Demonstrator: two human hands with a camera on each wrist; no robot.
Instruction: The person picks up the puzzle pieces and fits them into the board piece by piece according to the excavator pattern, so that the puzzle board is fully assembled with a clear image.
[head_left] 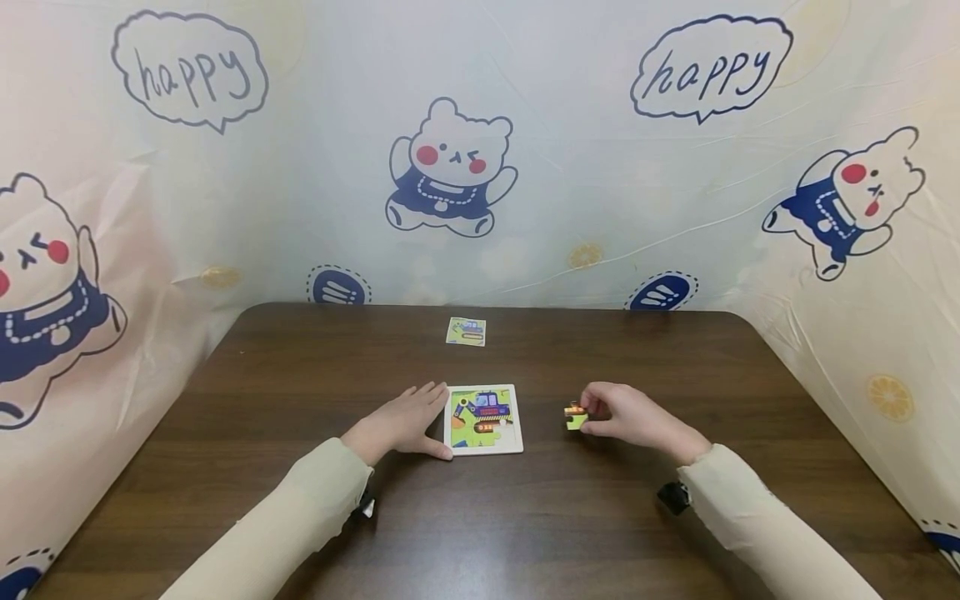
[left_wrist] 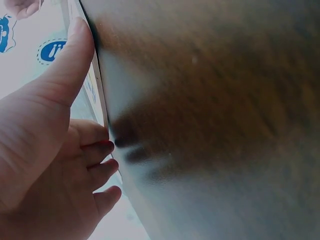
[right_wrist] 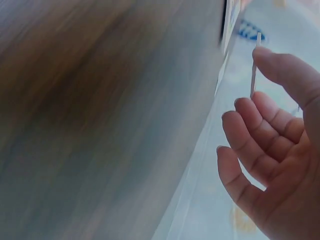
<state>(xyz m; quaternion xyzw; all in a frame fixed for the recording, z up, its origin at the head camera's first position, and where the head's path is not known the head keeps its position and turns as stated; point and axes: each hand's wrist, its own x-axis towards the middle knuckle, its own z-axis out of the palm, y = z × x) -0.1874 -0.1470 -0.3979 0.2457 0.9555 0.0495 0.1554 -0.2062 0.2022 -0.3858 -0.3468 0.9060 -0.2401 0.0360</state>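
A square jigsaw puzzle with a white frame lies on the table, its picture a blue and orange excavator on green. The lower right corner of its tray shows bare white. My left hand rests at the puzzle's left edge, fingers straight, thumb at the lower left corner. To the right of the frame, my right hand pinches a jigsaw piece between thumb and fingers. In the right wrist view the piece appears edge-on as a thin strip, held off the table.
A small square picture card with a similar excavator lies near the back of the brown wooden table. A printed cloth with bears and "happy" bubbles hangs behind the table and along both sides.
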